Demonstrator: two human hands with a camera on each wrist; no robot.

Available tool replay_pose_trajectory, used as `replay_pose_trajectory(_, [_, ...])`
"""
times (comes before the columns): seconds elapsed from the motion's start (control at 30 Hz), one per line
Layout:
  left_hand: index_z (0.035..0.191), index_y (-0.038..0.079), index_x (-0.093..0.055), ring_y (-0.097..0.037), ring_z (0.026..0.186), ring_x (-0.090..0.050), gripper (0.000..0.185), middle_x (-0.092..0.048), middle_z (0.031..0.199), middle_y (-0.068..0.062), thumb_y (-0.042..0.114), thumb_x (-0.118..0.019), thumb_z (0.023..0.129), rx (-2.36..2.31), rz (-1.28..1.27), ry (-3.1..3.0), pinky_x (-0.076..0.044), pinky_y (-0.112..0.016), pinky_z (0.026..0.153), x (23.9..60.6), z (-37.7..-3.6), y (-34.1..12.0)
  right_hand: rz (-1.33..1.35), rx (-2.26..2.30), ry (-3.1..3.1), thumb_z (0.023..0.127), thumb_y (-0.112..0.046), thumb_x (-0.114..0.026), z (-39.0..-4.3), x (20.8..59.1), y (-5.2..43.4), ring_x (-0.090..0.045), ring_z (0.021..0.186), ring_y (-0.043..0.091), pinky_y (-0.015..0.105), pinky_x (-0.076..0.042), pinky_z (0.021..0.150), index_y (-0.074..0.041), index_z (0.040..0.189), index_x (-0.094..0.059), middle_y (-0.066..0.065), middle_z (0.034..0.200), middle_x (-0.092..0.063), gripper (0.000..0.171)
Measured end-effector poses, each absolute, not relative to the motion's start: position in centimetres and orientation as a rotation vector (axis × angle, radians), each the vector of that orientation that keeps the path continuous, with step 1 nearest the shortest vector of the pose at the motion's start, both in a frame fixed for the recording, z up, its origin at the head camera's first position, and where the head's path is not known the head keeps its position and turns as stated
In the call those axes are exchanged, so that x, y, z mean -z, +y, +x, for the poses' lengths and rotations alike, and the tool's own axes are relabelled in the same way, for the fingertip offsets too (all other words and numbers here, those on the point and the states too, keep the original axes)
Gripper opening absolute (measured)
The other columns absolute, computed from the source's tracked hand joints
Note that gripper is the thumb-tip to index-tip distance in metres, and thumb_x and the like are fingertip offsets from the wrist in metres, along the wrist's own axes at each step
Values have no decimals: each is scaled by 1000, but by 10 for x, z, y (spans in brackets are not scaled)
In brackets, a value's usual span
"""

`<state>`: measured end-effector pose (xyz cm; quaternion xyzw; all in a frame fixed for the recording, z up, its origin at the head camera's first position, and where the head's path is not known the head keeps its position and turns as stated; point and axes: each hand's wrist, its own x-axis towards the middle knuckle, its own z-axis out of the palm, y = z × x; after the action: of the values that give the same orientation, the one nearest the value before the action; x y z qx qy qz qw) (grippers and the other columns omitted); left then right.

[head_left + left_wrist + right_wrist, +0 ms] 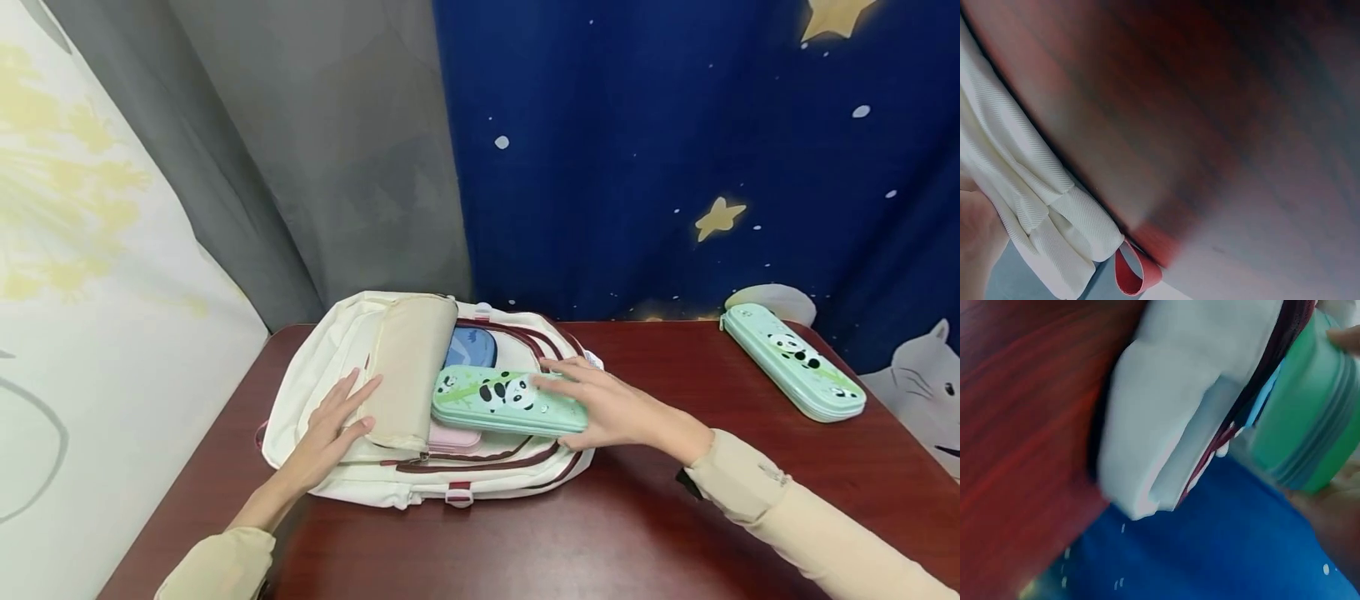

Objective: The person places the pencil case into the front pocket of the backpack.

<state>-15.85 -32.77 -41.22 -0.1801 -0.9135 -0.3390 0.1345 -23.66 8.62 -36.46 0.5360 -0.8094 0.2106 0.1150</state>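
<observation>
Dark red wood is what you are working on: one table (645,517), with one cream backpack (315,392) lying flat on it towards your left, maroon zip lines running round its open mouth. You have two mint green panda pencil cases in view. One pencil case (502,400) lies across the backpack's opening, its left end at the beige flap (408,375), and your right hand (607,408) grasps its right end, fingers over the top and thumb beneath. The second pencil case (795,360) sits alone well apart near the table's far right edge. Inside the backpack you can see one blue item (471,346) and one pink item (453,437), both partly hidden. Your left hand (330,433) rests released, fingers straight, on the beige flap.
</observation>
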Motion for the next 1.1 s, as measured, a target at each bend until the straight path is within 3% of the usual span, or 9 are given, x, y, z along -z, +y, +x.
replay_pose_trajectory(0.13, [143,23,-39,-44,135,-12,54,-20,150,-20,21,-56,92,967,-506,-2654,-10,-69,95,413,-159,-327,1445,-574,-2458,62,-39,-78,-233,362,107,-52,113,23,42,-39,94,0,130,-52,9,126,-57,82])
replay_pose_trajectory(0.33, [144,23,-38,-44,136,-11,53,-20,150,-20,23,-55,93,959,-490,-2662,-8,-69,96,413,-159,-326,1382,-552,-2463,59,-40,-78,-227,357,124,-56,100,13,32,-46,77,-11,129,-57,1,120,-60,79])
replay_pose_trajectory(0.5, [143,24,-39,-43,136,-13,53,-21,150,-19,23,-55,93,947,-478,-2660,-9,-69,95,413,-157,-325,1353,-518,-2510,60,-43,-77,-222,352,125,-55,99,10,30,-45,79,-15,129,-57,-3,123,-58,78])
replay_pose_trajectory(0.67, [143,24,-40,-44,135,-14,53,-22,149,-20,22,-56,92,945,-473,-2649,-11,-69,95,414,-154,-327,1310,-429,-2537,60,-46,-76,-216,340,117,-46,87,8,23,-40,60,-18,131,-55,-6,125,-56,80])
replay_pose_trajectory(0.83, [142,22,-41,-45,134,-15,53,-24,148,-21,20,-57,92,951,-471,-2629,-11,-68,96,415,-152,-329,1226,-365,-2576,62,-48,-73,-215,334,103,-46,87,15,23,-35,48,-16,134,-52,0,124,-54,82])
replay_pose_trajectory(1.1, [142,22,-41,-44,135,-15,53,-23,149,-20,23,-57,92,944,-480,-2647,-11,-68,96,413,-156,-326,1105,-359,-2575,62,-48,-73,-216,336,115,-48,96,19,32,-44,61,-16,135,-51,2,119,-56,82])
